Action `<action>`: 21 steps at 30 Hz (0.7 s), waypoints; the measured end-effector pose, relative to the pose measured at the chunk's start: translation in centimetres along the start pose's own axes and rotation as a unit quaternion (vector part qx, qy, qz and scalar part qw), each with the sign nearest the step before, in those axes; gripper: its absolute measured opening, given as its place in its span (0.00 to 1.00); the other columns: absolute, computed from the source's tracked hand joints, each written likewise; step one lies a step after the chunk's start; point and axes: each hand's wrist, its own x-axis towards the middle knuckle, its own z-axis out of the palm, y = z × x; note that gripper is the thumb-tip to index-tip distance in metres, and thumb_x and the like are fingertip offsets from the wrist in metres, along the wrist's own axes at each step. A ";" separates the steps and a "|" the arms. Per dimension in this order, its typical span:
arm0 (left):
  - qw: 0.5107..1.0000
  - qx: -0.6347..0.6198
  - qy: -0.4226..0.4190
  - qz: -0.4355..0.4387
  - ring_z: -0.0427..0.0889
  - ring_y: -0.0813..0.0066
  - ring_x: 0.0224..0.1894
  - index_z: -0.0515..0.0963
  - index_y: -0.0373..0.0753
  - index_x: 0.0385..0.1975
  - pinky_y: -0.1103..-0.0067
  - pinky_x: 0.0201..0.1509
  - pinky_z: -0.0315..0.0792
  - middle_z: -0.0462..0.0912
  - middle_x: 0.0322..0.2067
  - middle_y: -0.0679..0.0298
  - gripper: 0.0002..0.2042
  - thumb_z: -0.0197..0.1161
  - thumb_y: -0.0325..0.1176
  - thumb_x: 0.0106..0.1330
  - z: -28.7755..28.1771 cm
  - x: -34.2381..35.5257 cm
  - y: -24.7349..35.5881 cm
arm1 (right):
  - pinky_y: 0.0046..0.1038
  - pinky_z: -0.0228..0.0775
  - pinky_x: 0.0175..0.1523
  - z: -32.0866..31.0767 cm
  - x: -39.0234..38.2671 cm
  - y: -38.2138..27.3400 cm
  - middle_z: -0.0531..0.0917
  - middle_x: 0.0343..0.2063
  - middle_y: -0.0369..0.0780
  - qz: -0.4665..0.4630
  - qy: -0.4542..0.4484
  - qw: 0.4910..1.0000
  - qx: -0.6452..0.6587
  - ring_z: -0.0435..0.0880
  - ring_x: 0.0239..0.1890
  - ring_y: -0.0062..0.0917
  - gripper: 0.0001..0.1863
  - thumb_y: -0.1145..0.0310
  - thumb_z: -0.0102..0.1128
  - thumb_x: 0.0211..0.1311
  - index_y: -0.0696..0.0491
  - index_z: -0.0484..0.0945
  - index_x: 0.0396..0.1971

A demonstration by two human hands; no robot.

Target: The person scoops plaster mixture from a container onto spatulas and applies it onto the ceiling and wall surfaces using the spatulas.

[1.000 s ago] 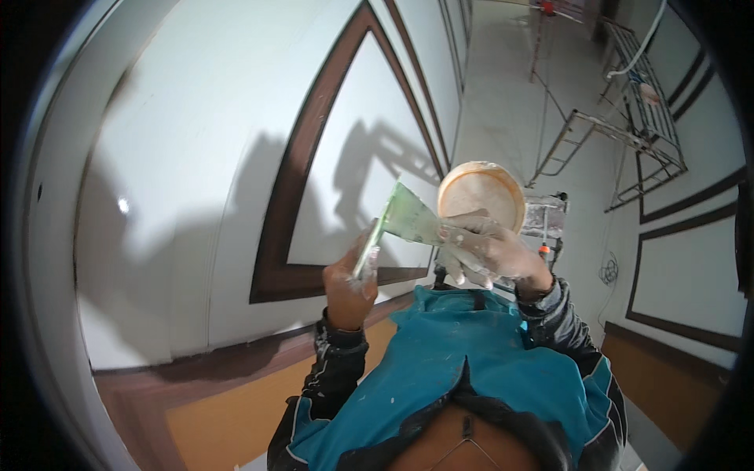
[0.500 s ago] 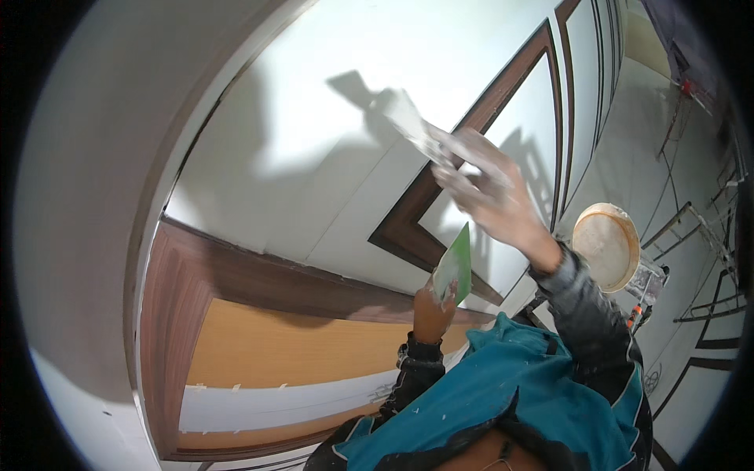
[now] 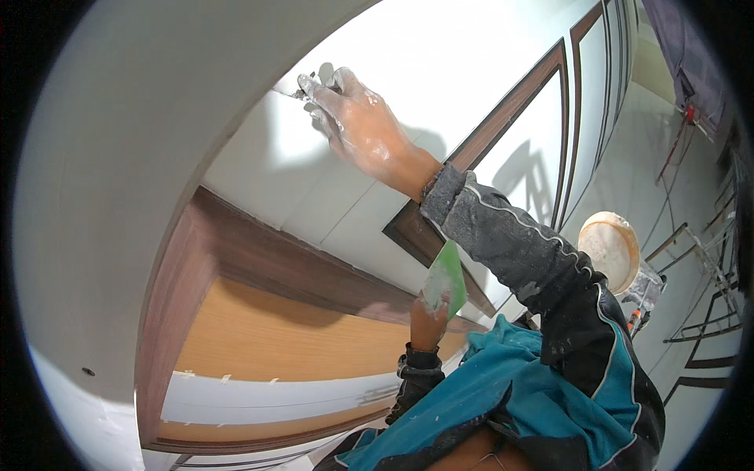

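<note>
Your right hand (image 3: 361, 129) is at the white panel (image 3: 448, 63), upper left of the frame.
Its fingers pinch a mostly hidden scraper (image 3: 298, 94) there; your left hand (image 3: 429, 320) is closed on a green, white-smeared plate (image 3: 448, 279), lower right of centre.

In the upper right of the frame there is a purple cloth (image 3: 685, 51), and below it a small red object (image 3: 689, 115). Metal scaffolding (image 3: 701, 252) stands at the right edge, on the pale floor (image 3: 628, 161). In the lower left is an orange-brown panel (image 3: 271, 337) inside a brown wooden border (image 3: 251, 245), with a white strip (image 3: 271, 399) across it.
</note>
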 end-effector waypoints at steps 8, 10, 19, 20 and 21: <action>0.999 -0.011 -0.019 0.023 0.83 0.55 0.42 0.75 0.28 0.47 0.68 0.46 0.74 0.82 0.40 0.45 0.15 0.59 0.32 0.65 -1.2 0.0 -2.7 | 0.36 0.77 0.39 2.5 1.0 0.2 0.72 0.39 0.49 -0.014 0.053 0.998 -0.033 0.79 0.35 0.39 0.20 0.76 0.61 0.54 0.59 0.74 0.49; 0.972 0.202 -0.005 0.118 0.78 0.55 0.49 0.75 0.34 0.51 0.63 0.52 0.70 0.79 0.47 0.48 0.16 0.59 0.32 0.65 -0.5 -0.5 -7.2 | 0.36 0.78 0.39 2.5 2.0 1.6 0.76 0.32 0.49 0.059 -0.028 0.996 -0.066 0.81 0.31 0.40 0.12 0.76 0.59 0.52 0.61 0.77 0.38; 0.997 -0.057 0.036 0.043 0.77 0.54 0.51 0.72 0.34 0.55 0.61 0.56 0.69 0.77 0.49 0.48 0.19 0.56 0.36 0.67 0.4 3.0 -5.8 | 0.40 0.75 0.37 -6.3 -8.4 0.5 0.80 0.24 0.47 -0.024 -0.045 0.998 -0.038 0.82 0.31 0.41 0.05 0.75 0.59 0.45 0.58 0.77 0.25; 0.997 -0.059 0.035 0.043 0.77 0.54 0.51 0.72 0.34 0.55 0.61 0.56 0.69 0.77 0.49 0.48 0.19 0.56 0.36 0.68 0.3 3.2 -6.3 | 0.40 0.75 0.37 -7.0 -9.7 0.3 0.80 0.24 0.46 -0.007 -0.065 0.997 -0.037 0.82 0.31 0.41 0.06 0.74 0.59 0.45 0.57 0.77 0.26; 0.996 -0.065 0.034 0.042 0.77 0.53 0.51 0.72 0.33 0.55 0.61 0.56 0.69 0.77 0.49 0.48 0.19 0.55 0.36 0.68 0.3 3.6 -6.9 | 0.40 0.75 0.38 -7.7 -11.0 0.2 0.80 0.24 0.46 0.007 -0.082 0.996 -0.031 0.82 0.31 0.40 0.06 0.74 0.59 0.45 0.57 0.77 0.26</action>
